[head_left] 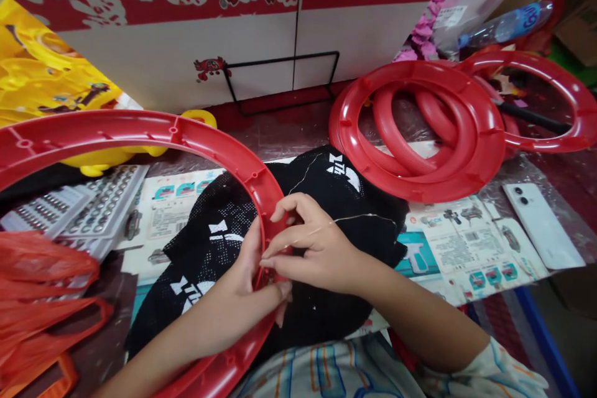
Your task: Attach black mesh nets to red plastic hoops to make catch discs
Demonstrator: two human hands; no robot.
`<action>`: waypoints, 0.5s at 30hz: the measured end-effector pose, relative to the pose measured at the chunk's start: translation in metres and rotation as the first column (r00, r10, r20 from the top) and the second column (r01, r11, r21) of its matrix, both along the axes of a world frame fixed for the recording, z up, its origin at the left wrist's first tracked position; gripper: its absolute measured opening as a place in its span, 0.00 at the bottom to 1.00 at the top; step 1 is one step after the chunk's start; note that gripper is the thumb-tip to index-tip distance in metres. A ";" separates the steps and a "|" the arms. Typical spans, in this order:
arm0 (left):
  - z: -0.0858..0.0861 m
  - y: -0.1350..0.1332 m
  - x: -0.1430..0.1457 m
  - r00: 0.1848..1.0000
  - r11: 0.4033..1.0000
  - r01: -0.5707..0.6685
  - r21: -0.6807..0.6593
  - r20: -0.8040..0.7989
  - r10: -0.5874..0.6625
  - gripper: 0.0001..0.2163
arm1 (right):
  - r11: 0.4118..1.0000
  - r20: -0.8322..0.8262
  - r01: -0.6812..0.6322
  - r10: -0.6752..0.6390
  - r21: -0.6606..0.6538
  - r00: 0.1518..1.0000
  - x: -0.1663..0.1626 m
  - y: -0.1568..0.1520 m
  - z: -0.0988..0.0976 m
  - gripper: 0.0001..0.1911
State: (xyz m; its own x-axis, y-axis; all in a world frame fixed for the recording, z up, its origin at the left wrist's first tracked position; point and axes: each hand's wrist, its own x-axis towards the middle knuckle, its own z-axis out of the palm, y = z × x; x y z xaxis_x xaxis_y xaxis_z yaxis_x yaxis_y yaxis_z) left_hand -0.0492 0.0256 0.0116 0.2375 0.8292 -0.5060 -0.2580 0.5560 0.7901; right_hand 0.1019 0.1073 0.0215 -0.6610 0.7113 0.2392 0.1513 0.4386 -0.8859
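Observation:
A large red plastic ring (228,158), its ribbed underside showing, stands tilted in front of me. My left hand (254,283) is closed around the ring's right side, thumb toward me. At that same part of the rim, my right hand (312,242) pinches a thin wire (368,216), its fingertips close to my left thumb. The wire trails right across a black cloth (368,249) with white print, which lies under both hands. What sits between my fingertips at the rim is partly hidden.
More red rings (485,180) are stacked at the right, near a white phone (543,224). Clear boxes of small metal parts (100,211) and an orange plastic bag (46,298) lie left. A large red-and-white carton (177,62) stands behind a black wire frame (282,61). A bottle (508,23) lies back right.

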 end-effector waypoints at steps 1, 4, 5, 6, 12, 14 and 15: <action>-0.001 0.000 0.001 1.000 1.000 -0.006 0.011 0.017 0.006 0.51 | 1.000 -0.001 -0.002 0.002 0.008 1.000 0.000 0.000 0.000 0.04; 0.004 0.004 0.002 0.997 1.000 0.013 -0.016 0.078 -0.011 0.51 | 1.000 -0.007 -0.001 0.001 0.024 1.000 0.001 0.001 -0.002 0.04; 0.006 0.005 0.002 0.995 0.999 0.025 -0.029 0.096 -0.022 0.51 | 0.999 -0.007 -0.002 0.002 0.038 1.000 0.001 0.002 -0.002 0.04; 0.009 0.006 0.002 0.993 0.998 0.034 -0.046 0.111 -0.029 0.51 | 0.998 -0.001 -0.010 0.010 0.060 1.000 0.002 0.002 -0.002 0.04; 0.018 0.009 0.000 0.992 0.990 0.068 -0.122 0.115 -0.054 0.45 | 0.989 0.051 -0.070 0.064 0.132 0.997 0.004 0.003 -0.002 0.06; 0.019 0.009 0.000 0.993 0.990 0.071 -0.123 0.106 -0.058 0.45 | 0.993 0.052 -0.045 0.039 0.111 0.998 0.003 0.002 -0.001 0.05; 0.019 0.009 0.000 0.993 0.989 0.072 -0.128 0.100 -0.060 0.45 | 0.995 0.043 -0.020 0.016 0.095 0.999 0.003 0.001 0.000 0.05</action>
